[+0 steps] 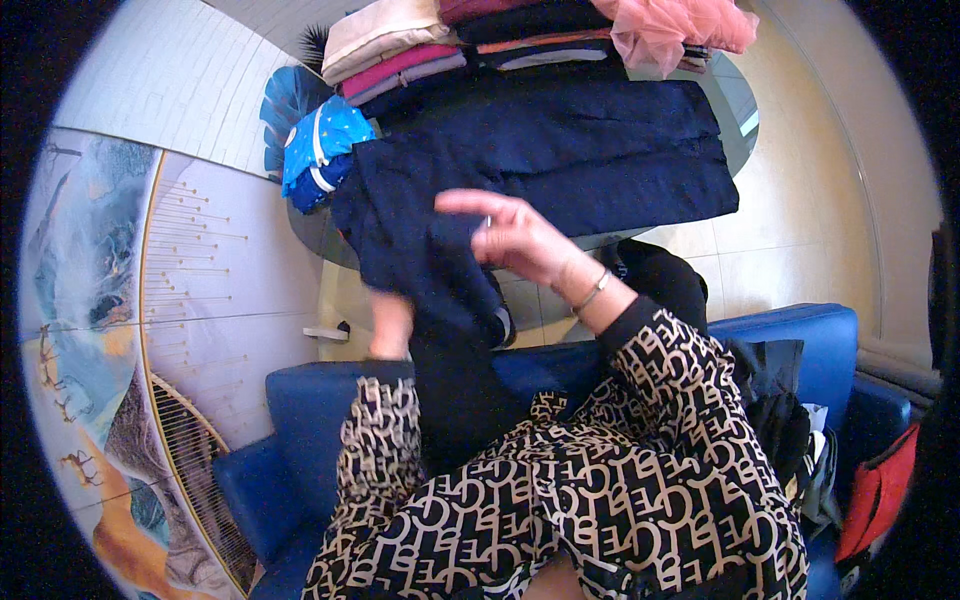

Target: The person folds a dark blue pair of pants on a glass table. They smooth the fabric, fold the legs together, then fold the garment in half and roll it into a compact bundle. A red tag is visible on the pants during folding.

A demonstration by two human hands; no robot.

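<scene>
Dark navy trousers [600, 150] lie lengthwise over a glass table, their left end bunched near me. My right hand [517, 229] is raised over the trousers, index finger pointing left, the other fingers curled, with nothing seen in it; a ring and a bracelet show. My left hand [391, 322] is blurred at the near left edge of the dark cloth; its fingers are hidden by the fabric, so its grip cannot be made out.
Folded clothes [405, 71] are stacked along the table's far side, with pink tulle [675, 30] at the right. A blue patterned bundle [322, 142] sits at the left end. Dark garments [772, 375] lie on the blue sofa [795, 322], near a red item [877, 495].
</scene>
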